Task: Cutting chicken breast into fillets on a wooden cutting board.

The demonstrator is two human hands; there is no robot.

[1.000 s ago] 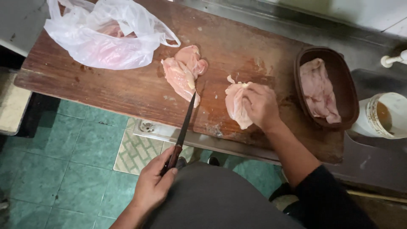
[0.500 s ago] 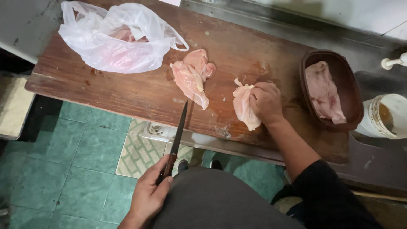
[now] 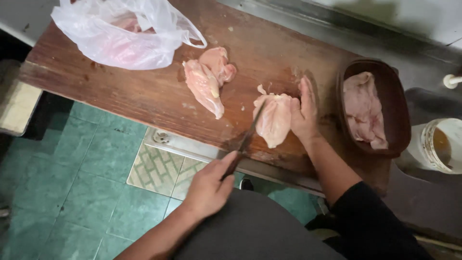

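Left hand (image 3: 208, 188) is wrapped tight around the knife (image 3: 244, 143) handle, grip closed, down at the near edge of the desk (image 3: 144, 91). The blade angles up and away, its tip meeting the left edge of the chicken piece (image 3: 273, 119). Right hand (image 3: 304, 111) lies flat and open-palmed, fingers stretched away from the body, pressed against the right side of that same piece, pinning it rather than clutching it. So the meat sits squeezed between blade and palm, near the front of the wooden top, right of centre.

Further left and a bit farther back, a second chicken portion (image 3: 208, 79) lies on the wood, apart from the knife, folded in two lobes. Beyond it, at the far left corner, a thin plastic bag (image 3: 120, 33) slumps open with something pink showing through.

Off to the right, a dark oval bowl (image 3: 399, 115) holds pale pieces of raw chicken, just beside the right wrist. Past the bowl, at the frame's edge, stands a white bucket (image 3: 435, 144) with brownish liquid inside. Below the desk, green floor tiles (image 3: 72, 192) and a patterned mat (image 3: 166, 166) show.
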